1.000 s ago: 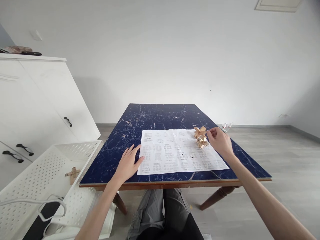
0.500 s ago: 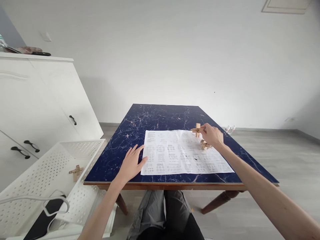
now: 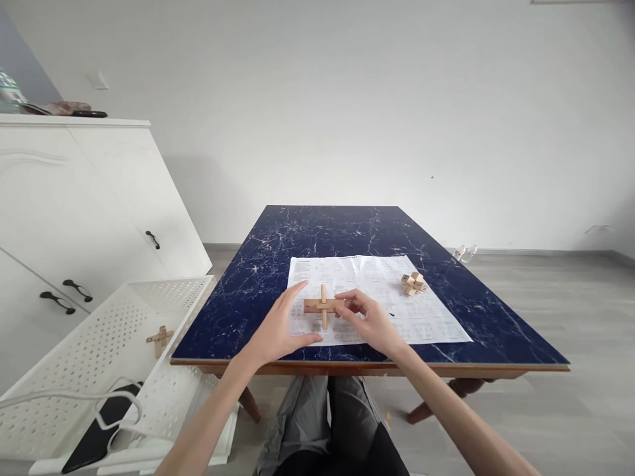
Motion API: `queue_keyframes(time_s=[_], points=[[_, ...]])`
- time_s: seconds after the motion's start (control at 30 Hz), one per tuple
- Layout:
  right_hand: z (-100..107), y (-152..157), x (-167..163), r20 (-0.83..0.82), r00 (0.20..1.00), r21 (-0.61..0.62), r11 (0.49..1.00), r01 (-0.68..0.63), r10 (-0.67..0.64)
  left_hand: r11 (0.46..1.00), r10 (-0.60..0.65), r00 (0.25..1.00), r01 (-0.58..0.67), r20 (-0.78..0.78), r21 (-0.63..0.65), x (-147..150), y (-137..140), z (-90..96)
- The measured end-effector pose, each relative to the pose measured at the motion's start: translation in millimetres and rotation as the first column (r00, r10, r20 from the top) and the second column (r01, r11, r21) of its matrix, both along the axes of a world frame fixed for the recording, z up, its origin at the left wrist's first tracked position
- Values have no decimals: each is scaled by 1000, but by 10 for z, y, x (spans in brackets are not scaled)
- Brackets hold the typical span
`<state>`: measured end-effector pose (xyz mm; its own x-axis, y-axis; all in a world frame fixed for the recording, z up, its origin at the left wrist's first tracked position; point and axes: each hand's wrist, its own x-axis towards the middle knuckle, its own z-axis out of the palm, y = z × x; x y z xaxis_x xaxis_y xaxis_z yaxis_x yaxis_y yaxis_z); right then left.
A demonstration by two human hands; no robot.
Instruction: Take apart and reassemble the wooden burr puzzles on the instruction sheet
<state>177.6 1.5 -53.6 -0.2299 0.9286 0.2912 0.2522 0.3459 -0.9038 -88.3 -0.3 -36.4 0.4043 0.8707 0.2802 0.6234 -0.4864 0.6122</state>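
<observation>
My right hand pinches one end of a cross-shaped wooden puzzle, made of flat interlocking pieces, above the printed sheet. My left hand is at the puzzle's other side, thumb and fingers spread wide and apart from it. Under both hands the white instruction sheet, covered in small diagrams, lies on the table. A second wooden puzzle, a burr of interlocked sticks, rests on the right part of the sheet.
The blue marbled table has a wooden edge close to my lap. At its left, a white perforated basket holds another wooden puzzle, a cable and a black object. A white cabinet stands behind; bottles sit on the floor.
My right hand has brought the cross-shaped puzzle left from the sheet's far right to its near middle. My left hand has moved right and opened wider beside it. The burr puzzle stays behind.
</observation>
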Motion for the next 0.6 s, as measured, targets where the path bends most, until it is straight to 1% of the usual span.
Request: queue_keyframes(time_s=[0.1, 0.17, 0.27, 0.37, 0.5, 0.6], points=[[-78, -115, -83, -43, 998, -46, 998, -40, 38, 992, -103, 994, 104, 24, -71, 106, -13, 24], [-79, -161, -91, -45, 998, -56, 997, -46, 44, 985, -134, 991, 136, 31, -103, 138, -23, 34], [-36, -202, -83, -39, 998, -70, 996, -60, 57, 984, -128, 992, 129, 18, -120, 147, -51, 52], [0, -224, -87, -5, 998, -79, 994, -70, 70, 990, -110, 994, 107, -18, -95, 147, -75, 65], [-28, -239, -107, 107, 994, -40, 999, -28, 32, 989, -130, 991, 127, -28, -77, 157, -70, 58], [-72, -246, -115, 141, 990, -7, 1000, -10, 10, 986, -154, 988, 153, -12, -68, 163, -56, 41]])
